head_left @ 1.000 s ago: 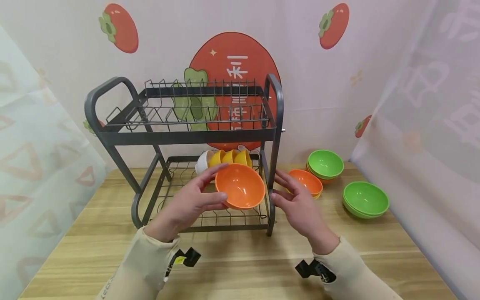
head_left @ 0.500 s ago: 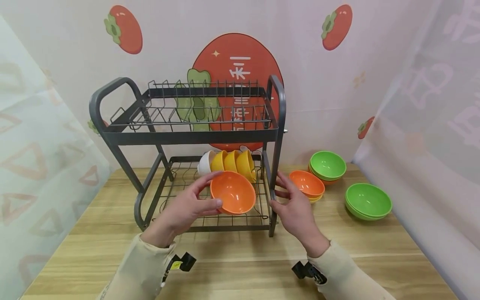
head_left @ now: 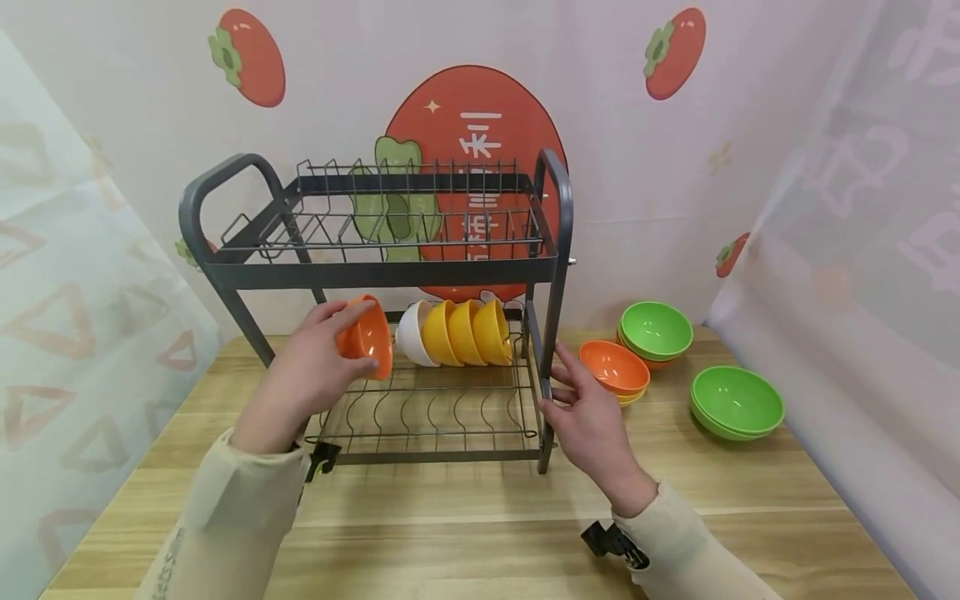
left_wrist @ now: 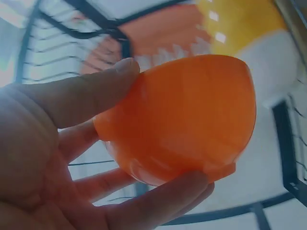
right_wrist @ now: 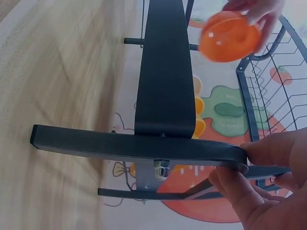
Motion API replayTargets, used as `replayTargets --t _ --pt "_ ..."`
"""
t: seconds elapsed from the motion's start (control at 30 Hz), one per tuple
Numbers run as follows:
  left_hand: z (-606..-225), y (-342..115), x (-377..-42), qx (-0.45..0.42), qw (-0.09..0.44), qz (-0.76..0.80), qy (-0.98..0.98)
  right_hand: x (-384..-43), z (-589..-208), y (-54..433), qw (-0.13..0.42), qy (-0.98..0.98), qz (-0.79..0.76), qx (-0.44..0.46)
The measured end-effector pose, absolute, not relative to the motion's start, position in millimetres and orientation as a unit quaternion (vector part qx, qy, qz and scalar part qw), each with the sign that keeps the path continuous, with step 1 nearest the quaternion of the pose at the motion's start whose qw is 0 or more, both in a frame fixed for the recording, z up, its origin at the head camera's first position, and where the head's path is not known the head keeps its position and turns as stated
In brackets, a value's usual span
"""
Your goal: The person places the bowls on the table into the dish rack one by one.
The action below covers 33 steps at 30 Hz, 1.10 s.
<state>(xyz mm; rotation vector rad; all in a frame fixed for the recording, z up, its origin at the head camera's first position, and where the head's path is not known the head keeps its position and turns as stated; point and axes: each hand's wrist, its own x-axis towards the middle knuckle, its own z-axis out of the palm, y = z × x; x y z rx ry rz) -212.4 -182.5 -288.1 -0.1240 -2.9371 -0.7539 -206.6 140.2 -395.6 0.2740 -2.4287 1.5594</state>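
Observation:
My left hand (head_left: 311,367) holds an orange bowl (head_left: 369,340) tipped on its side, inside the lower tier of a black two-tier dish rack (head_left: 382,275). In the left wrist view the thumb lies at one edge of the orange bowl (left_wrist: 187,115) and the fingers curl beneath it. Just to its right, a white bowl (head_left: 410,335) and several yellow bowls (head_left: 462,333) stand on edge in a row. My right hand (head_left: 596,437) pinches the rack's front right post; the right wrist view shows thumb and fingers on either side of the black bar (right_wrist: 230,155).
Right of the rack, an orange bowl (head_left: 613,367) sits stacked on yellow. Behind it is a stack topped by a green bowl (head_left: 656,329), and further right are nested green bowls (head_left: 737,402). The rack's upper wire tier overhangs the lower one on the wooden table (head_left: 450,533).
My left hand has carried the orange bowl leftward from in front of the rack, turning it from facing me onto its side beside the white bowl. The right hand stays at the post.

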Motion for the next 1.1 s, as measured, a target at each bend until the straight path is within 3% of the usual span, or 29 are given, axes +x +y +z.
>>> replayTargets --t 0.43,1.1 --pt "-328.5 -189.7 -284.4 -0.058 0.039 -0.236 -0.969 -206.4 -397.2 139.2 0.148 -0.835 0.519 0.108" --pt "-354.2 -177.5 -315.0 -0.093 0.007 -0.205 -0.974 -206.7 -400.7 141.9 0.15 -0.826 0.53 0.12"
